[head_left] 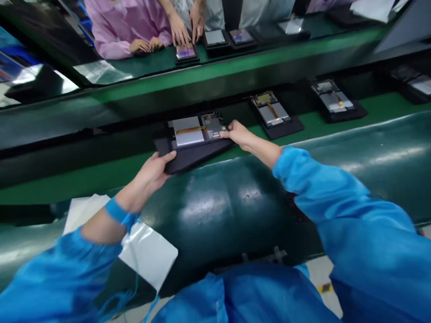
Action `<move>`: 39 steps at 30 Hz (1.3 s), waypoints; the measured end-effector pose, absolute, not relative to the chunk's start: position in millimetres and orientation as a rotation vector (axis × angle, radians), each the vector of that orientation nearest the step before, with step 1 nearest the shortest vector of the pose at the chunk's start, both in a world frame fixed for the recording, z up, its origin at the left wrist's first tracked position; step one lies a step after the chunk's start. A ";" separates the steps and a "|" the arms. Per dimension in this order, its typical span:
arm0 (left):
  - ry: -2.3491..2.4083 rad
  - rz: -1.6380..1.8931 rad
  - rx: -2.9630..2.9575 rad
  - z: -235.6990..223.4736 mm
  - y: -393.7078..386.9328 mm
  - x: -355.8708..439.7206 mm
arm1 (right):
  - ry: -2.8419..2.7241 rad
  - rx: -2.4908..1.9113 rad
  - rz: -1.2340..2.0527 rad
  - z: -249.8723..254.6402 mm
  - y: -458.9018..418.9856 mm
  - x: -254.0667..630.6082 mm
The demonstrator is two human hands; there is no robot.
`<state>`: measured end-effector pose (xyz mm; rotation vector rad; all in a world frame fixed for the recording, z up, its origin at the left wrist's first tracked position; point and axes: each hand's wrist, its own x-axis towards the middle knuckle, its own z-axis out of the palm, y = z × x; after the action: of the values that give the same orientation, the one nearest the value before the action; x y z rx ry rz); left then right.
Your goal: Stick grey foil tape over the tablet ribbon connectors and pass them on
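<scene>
An opened tablet (189, 131) with a silver battery, an orange ribbon cable and a circuit board lies over a black foam pad (193, 157) on the green line. My left hand (153, 172) grips the pad's near left corner, thumb on top and fingers below. At the tablet's right end, my right hand (238, 134) pinches the edge beside the circuit board. Tablet and pad sit at different angles, with part of the pad showing in front. A blue strap (117, 211) circles my left wrist.
More opened tablets (272, 111) on black pads stand along the line to the right. White sheets (150, 251) lie on the rounded green edge (215, 202). Across the raised shelf, co-workers' hands (183, 29) are at a device; a pink sleeve (117, 31) rests nearby.
</scene>
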<state>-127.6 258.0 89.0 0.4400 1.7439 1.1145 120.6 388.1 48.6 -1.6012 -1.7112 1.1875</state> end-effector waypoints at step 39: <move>1.614 1.728 1.397 178.9 -99.2 -192.5 | -2.214 0.176 2.010 82.1 68.5 80.2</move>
<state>-192.5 -99.2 178.9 1.3965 1.6142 1.7285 80.2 68.5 82.1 0.1760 -2.2144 2.0103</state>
